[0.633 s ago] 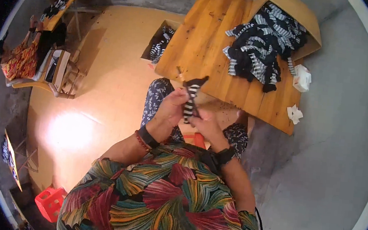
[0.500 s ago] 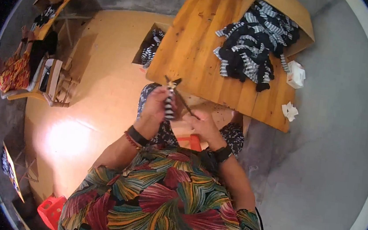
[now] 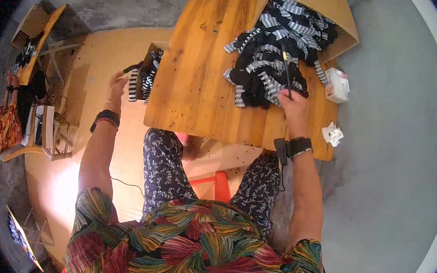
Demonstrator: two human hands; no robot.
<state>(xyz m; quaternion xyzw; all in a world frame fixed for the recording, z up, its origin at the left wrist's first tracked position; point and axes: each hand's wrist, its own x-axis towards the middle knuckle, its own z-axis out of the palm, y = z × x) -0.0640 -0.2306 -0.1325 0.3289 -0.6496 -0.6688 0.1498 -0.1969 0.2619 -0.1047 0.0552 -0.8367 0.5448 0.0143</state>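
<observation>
My left hand [image 3: 117, 86] is stretched out to the left of the table, with its fingertips at a black-and-white striped knit piece [image 3: 134, 85]. The piece hangs in front of the open side box [image 3: 157, 45], its black end uppermost; the fingers look closed on its edge. On the right, my right hand [image 3: 294, 102] grips a thin dark rod-like tool [image 3: 288, 75] with a yellowish section near its tip. The tool points away from me over the pile of black and grey-striped knit pieces [image 3: 260, 61], and the hand is at the pile's near edge.
A cardboard box [image 3: 346, 35] lies on its side, spilling the pile onto the wooden table [image 3: 197, 82]. A tissue pack [image 3: 337, 86] and crumpled tissue [image 3: 332, 134] are at the right. Another person [image 3: 6, 124] sits at a table far left. A red stool [image 3: 221, 186] shows between my legs.
My hands have parted from in front of my lap. The left carried the striped piece left to the side box; the right moved forward and right over the pile with the tool.
</observation>
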